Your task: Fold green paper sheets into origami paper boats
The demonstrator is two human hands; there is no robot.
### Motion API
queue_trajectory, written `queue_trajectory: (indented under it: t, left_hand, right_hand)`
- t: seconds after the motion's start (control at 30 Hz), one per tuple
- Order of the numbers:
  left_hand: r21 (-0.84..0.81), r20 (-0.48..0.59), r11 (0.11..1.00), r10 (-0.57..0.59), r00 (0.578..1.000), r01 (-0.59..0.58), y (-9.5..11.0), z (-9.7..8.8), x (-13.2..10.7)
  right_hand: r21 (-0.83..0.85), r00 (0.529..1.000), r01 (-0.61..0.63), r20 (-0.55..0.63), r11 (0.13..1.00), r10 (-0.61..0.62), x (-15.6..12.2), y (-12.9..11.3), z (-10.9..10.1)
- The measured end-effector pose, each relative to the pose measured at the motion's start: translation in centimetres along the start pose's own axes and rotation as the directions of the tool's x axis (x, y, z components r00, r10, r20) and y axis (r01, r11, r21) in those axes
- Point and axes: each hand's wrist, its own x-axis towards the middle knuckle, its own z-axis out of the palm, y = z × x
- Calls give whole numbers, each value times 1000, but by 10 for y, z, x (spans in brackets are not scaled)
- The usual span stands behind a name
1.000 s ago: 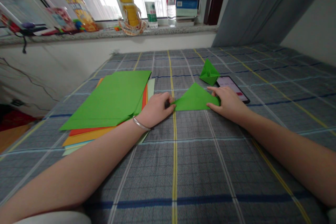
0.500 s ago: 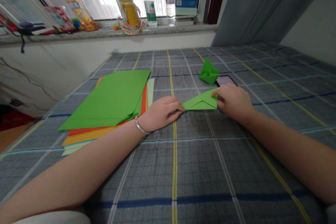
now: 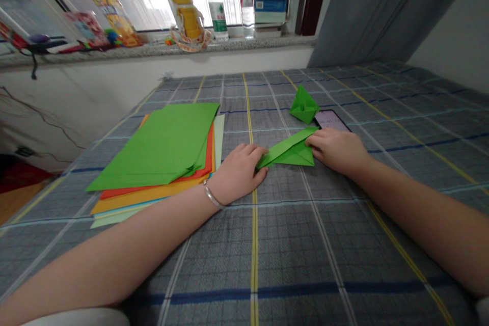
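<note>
A folded sheet of green paper [image 3: 292, 152] lies on the checked cloth between my two hands, with a long narrow flap running along its upper side. My left hand [image 3: 242, 170], with a silver bangle at the wrist, pinches the paper's left end between thumb and fingers. At the right end, the fingers of my right hand [image 3: 336, 150] are closed on the paper's edge; the fingertips are partly hidden. Just behind stands a folded green paper shape [image 3: 303, 106] with a pointed top. Beside it lies a phone [image 3: 331, 119] with its screen lit, close to my right hand.
Left of my left hand lies a stack of coloured paper, a green sheet [image 3: 164, 142] on top and orange [image 3: 153, 197] below. The checked cloth [image 3: 282, 249] covers the surface. Bottles [image 3: 218, 10], a yellow flask [image 3: 189, 18] and boxes [image 3: 271, 4] stand on the windowsill.
The green paper's upper part now shows a long folded strip, and its lower edge has dropped slightly. My left hand has shifted a little down and its thumb has spread. More of the phone shows.
</note>
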Motion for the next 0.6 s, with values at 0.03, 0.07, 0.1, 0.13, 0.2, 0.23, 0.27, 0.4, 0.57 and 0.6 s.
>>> queue_trajectory:
  t: [0.03,0.07,0.1,0.13,0.2,0.23,0.27,0.4,0.57,0.6]
  left_hand:
    - [2,3,1000,-10,1000,10,-1,0,1]
    - [-3,6,1000,-20,1000,20,-2,0,1]
    - [-14,11,1000,-28,1000,28,-4,-1,2]
    - [-29,17,999,-35,999,35,-6,-1,3]
    - [-77,36,996,-50,998,52,-10,-2,5]
    - [-112,44,992,-60,997,65,-11,-2,6]
    - [-151,51,985,-73,996,80,-12,-3,6]
    - [-246,60,966,-63,996,76,-12,-3,6]
    - [-245,69,969,-5,998,21,-9,-3,5]
    - [-250,72,968,-12,997,30,-8,-3,5]
  right_hand:
    - [-6,1000,3,2,1000,-3,0,0,-1]
    - [-13,1000,6,5,1000,-6,-1,-1,-1]
    - [-20,1000,7,9,1000,-7,-1,-2,-3]
    - [-28,1000,6,15,1000,-6,-2,-2,-4]
    - [-45,1000,0,26,999,1,-2,-3,-6]
    - [-54,1000,-8,29,999,9,-3,-4,-7]
    - [-62,999,-17,30,998,19,-3,-4,-8]
    - [-61,998,-41,39,997,43,-4,-3,-8]
    - [-14,998,-43,41,999,43,-4,-2,-5]
    - [4,999,-45,30,999,45,-4,-2,-4]
